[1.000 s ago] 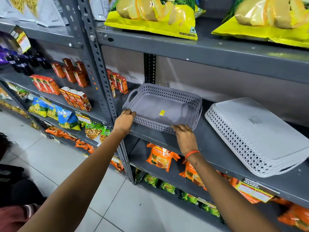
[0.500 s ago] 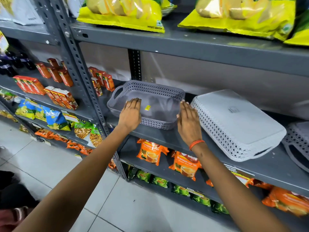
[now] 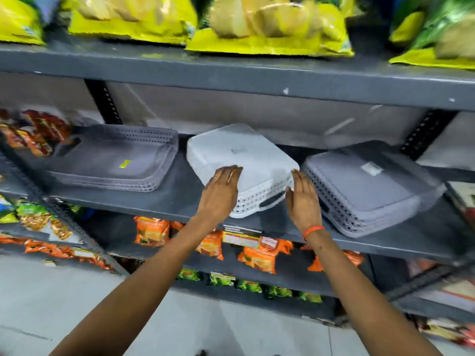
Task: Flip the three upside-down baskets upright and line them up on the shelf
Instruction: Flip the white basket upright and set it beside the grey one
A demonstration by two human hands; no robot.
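Three perforated plastic baskets sit on the grey middle shelf (image 3: 180, 199). The grey basket (image 3: 113, 160) at the left stands upright, with a yellow sticker inside. The white basket (image 3: 246, 160) in the middle lies upside down, bottom up. A second grey basket (image 3: 365, 186) at the right is also upside down. My left hand (image 3: 221, 191) rests flat on the white basket's near left corner, fingers extended. My right hand (image 3: 303, 199) is held edge-on at its near right corner, fingers straight, in the gap between the white and right grey baskets.
Yellow chip bags (image 3: 267, 24) lie on the shelf above, leaving little height over the baskets. Red and orange packets (image 3: 33, 134) stand left of the upright basket. Orange snack packs (image 3: 259, 255) hang below. A flat item (image 3: 462, 199) lies at the far right.
Both hands left the upright grey basket and moved right to the white upside-down basket. The view has panned right, bringing the third basket fully into sight.
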